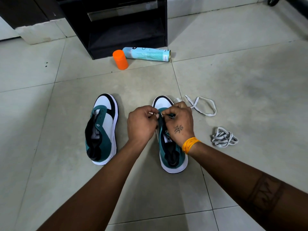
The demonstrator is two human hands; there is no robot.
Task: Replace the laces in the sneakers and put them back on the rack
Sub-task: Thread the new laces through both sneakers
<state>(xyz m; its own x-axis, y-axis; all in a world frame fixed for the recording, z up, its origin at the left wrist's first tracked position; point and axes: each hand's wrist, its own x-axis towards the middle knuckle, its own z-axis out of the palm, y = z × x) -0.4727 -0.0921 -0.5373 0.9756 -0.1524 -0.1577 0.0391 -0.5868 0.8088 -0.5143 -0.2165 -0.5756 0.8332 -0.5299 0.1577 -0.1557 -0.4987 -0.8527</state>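
Two teal, white and black sneakers stand on the tiled floor, toes away from me. The left sneaker [102, 129] has no lace and lies untouched. Over the right sneaker [173, 155] my left hand [141, 124] and my right hand [179, 121] meet at the front eyelets, both pinching the end of a white lace [204, 105] that trails out to the right of the toe. A second, bundled grey-white lace [224, 137] lies on the floor further right. My hands hide the eyelets.
A black shoe rack [116, 25] stands at the back. In front of it lie a pale blue spray can [146, 54] on its side and its orange cap [120, 59]. A pale plinth edge [41, 32] runs at the back left.
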